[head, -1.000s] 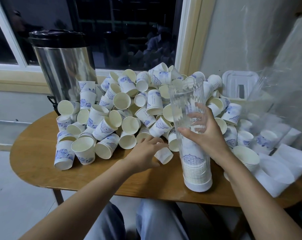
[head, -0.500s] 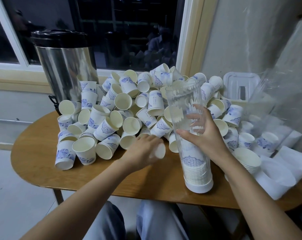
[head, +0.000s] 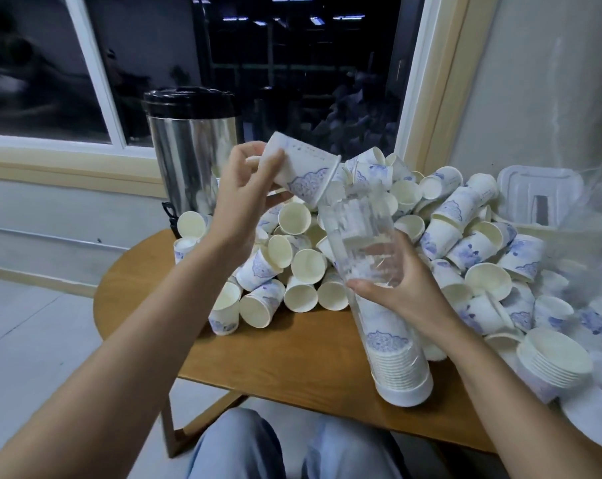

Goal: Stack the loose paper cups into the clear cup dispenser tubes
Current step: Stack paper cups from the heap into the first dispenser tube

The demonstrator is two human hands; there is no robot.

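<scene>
Tilted blue-patterned paper cup (head: 309, 171) above clear, part-filled tube (head: 358, 223)

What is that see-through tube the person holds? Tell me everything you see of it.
The tube looks like clear ribbed plastic, tall and round, open at the top, with a white base standing on the wooden table. It leans slightly to the left. Its lower part holds a nested stack of paper cups, rims down. The right hand grips its middle.

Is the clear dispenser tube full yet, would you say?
Partly full: nested cups fill the bottom of the tube; its top is empty.
</scene>
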